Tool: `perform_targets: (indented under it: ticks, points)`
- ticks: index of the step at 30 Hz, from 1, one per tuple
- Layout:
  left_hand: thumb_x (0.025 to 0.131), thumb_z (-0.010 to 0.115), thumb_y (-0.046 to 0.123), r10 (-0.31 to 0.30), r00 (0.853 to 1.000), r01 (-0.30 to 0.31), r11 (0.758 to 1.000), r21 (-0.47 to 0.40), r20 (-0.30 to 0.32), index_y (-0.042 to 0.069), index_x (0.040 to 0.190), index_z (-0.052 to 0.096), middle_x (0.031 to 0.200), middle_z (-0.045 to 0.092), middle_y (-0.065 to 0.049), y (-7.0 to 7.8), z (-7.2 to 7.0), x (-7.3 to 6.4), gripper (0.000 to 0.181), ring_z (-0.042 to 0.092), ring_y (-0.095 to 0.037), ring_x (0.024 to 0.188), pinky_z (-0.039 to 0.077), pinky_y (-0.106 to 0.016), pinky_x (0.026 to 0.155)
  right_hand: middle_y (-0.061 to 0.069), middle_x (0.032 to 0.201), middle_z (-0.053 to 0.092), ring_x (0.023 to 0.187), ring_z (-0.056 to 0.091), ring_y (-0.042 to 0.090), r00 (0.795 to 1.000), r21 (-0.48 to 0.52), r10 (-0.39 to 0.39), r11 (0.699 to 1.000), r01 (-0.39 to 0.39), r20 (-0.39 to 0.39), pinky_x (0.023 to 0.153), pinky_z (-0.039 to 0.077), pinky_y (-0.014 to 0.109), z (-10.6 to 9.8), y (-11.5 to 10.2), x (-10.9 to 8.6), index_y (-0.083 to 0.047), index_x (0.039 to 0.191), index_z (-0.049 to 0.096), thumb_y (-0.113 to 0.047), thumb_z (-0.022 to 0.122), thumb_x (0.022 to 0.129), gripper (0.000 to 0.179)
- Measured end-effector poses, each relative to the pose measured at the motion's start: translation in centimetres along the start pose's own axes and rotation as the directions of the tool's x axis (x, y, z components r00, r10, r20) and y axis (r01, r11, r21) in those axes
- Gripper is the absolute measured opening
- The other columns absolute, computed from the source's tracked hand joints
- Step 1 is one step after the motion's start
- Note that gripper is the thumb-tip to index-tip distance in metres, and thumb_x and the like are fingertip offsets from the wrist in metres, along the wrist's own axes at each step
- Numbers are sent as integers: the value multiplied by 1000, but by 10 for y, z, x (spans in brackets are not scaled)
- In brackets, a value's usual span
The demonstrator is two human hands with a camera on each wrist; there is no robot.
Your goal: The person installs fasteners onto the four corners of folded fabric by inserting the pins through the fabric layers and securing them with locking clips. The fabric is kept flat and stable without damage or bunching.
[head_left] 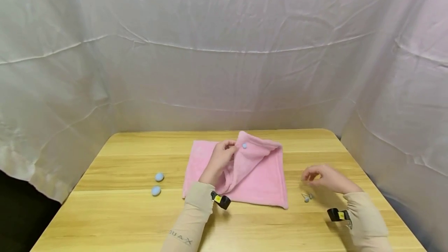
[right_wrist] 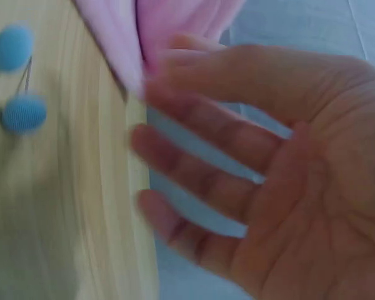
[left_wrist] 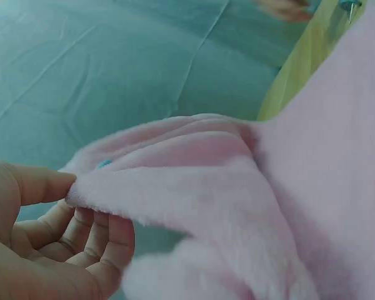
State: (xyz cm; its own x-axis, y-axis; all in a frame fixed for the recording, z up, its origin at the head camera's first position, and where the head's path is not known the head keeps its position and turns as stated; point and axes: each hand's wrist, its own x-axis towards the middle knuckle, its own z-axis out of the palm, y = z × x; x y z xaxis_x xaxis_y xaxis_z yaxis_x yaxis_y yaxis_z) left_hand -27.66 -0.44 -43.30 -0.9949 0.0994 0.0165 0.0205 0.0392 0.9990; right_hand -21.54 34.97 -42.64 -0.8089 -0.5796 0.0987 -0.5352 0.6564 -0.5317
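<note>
A pink plush cloth (head_left: 262,182) lies on the table with one part lifted and folded over. My left hand (head_left: 220,158) pinches the edge of the lifted part between thumb and fingers, and the left wrist view shows the grip at the cloth's corner (left_wrist: 87,190). A small round blue piece (head_left: 244,146) sits on the raised cloth near that hand. To the right of the cloth my right hand (head_left: 325,178) hovers with loosely bent fingers and nothing in them. Close below it lie two blue-headed pins (right_wrist: 24,112), with thin metal shafts showing between the heads.
Two round blue caps (head_left: 159,176) (head_left: 156,191) lie to the left of the cloth on the wooden table (head_left: 122,217). Pale hanging fabric (head_left: 224,81) encloses the table at the back and sides.
</note>
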Motion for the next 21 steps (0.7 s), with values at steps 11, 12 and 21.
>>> perform_targets:
  ticks: [11,12,21]
  points:
    - [92,61,9,-93,991,91,996,-23,-100,-5,110,64,84,59,-2,-24,-22,12,23,56,-10,72,50,-20,64,11,86,68,77,56,5,966,190,23,979,-74,258,68,46,21,6,17,-9,-7,88,68,8,66,70,24]
    - [92,60,8,-102,990,100,995,-25,-101,-5,110,64,83,59,-2,-25,-23,13,23,56,-10,72,51,-20,64,12,85,67,76,55,3,965,199,17,977,-71,261,66,46,20,7,18,-9,-6,88,67,8,66,70,23]
    - [91,61,7,-140,985,136,989,-51,-97,-6,111,62,79,57,0,-34,-23,16,24,56,-8,66,53,-21,60,14,80,65,72,53,2,960,251,14,964,-86,278,62,45,19,11,18,-6,-2,85,66,9,67,70,19]
